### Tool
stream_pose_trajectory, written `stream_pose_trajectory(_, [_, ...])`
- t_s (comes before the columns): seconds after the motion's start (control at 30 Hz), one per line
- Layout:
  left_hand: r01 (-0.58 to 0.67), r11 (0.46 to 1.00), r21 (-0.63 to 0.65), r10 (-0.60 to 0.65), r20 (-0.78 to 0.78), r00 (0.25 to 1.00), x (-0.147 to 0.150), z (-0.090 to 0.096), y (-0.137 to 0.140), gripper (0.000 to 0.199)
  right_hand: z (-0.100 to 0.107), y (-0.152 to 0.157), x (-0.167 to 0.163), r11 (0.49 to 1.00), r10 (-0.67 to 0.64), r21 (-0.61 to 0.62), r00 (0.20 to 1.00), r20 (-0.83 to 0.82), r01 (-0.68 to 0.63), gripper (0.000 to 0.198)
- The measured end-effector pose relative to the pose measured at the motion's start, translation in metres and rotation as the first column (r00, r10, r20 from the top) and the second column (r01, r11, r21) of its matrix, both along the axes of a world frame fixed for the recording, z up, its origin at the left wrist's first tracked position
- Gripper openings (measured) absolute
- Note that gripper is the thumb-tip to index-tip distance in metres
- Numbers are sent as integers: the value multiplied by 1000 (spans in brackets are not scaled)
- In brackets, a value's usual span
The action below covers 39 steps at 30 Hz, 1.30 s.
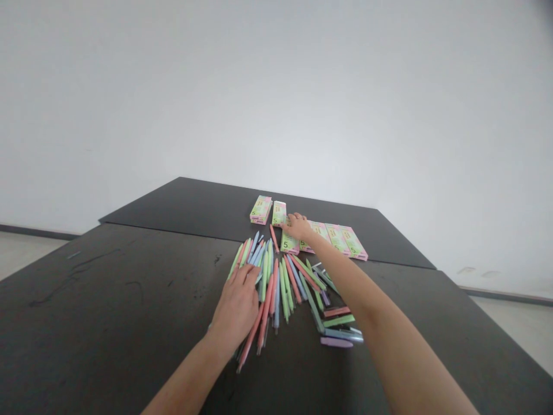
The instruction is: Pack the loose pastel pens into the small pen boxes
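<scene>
Presently, left hand (237, 297) lies loosely bent over pens (276, 291), right hand (298, 227) over a box (289, 244), either's pinch indeterminable; step, seemingly arranging both; next move, likely needing a surer finger-hold.

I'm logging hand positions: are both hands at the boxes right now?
No, only the right hand is at the boxes; the left hand is at the spread of pens.

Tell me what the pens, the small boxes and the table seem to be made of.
Pens: probably smooth plastic, judging by their even pastel colours. Small boxes: likely thin printed card, going by the flat panels and straight edges. Table: matte dark surface with streaks; laminate or painted wood, can't tell.
</scene>
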<state>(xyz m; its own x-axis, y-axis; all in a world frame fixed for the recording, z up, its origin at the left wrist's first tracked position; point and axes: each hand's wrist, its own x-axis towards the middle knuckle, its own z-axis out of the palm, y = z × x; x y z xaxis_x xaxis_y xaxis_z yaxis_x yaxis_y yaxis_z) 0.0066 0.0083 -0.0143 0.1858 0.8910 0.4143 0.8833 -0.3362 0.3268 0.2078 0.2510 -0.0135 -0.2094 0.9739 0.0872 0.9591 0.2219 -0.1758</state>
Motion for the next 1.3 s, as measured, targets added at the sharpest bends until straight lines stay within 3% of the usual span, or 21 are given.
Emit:
stream_pose_trajectory(0.17, [14, 1000, 10, -14, 14, 1000, 0, 1, 0, 44, -12, -12, -8, 999, -47, -22, 999, 7, 47, 84])
stream_pose_trajectory(0.67, [27, 999, -32, -26, 32, 999, 3, 5, -2, 44, -6, -20, -9, 998, -37, 46, 998, 59, 34, 77])
stream_pose_trajectory(0.83, [38, 999, -17, -37, 38, 999, 4, 7, -3, 43, 0, -23, -14, 991, -103, 97, 993, 60, 97, 75])
stream_pose_trajectory(1.03, [44, 999, -27, -43, 37, 998, 4, 7, -3, 41, 9, -25, -21, 983, -151, 108, 987, 46, 145, 58])
stream_pose_trajectory(1.3, [59, 998, -28, -58, 14, 998, 1, 4, -2, 40, 44, -11, 4, 970, -232, 74, 973, 2, 231, 60])
